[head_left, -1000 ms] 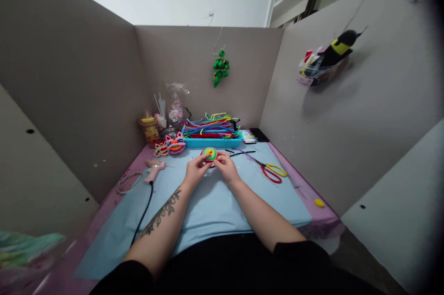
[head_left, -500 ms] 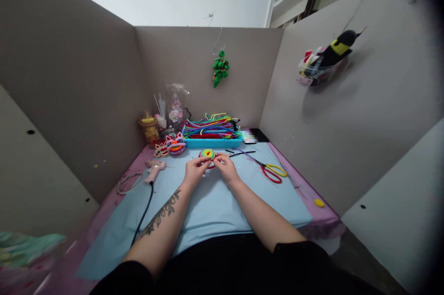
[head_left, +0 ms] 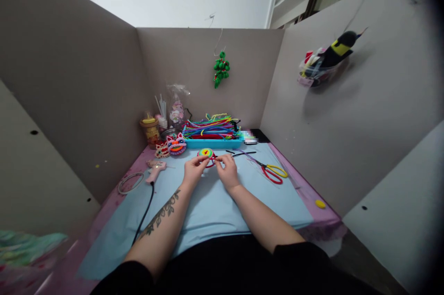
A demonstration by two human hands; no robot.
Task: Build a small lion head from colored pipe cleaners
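Yellow, green and red, the small disc (head_left: 206, 152) is probably light and soft, bending if squeezed; its rim suits a hold. It is above the table (head_left: 324, 215), before the tray's (head_left: 215, 144) near edge. The left hand (head_left: 194, 172) pinches its rim; the right hand's (head_left: 227, 174) fingertips close on its red strand (head_left: 212, 162).

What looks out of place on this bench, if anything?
The small yellow piece: it lies by itself on the pink cover, right of the scissors. No spill evident; the held multicoloured disc is too small to check for damage.
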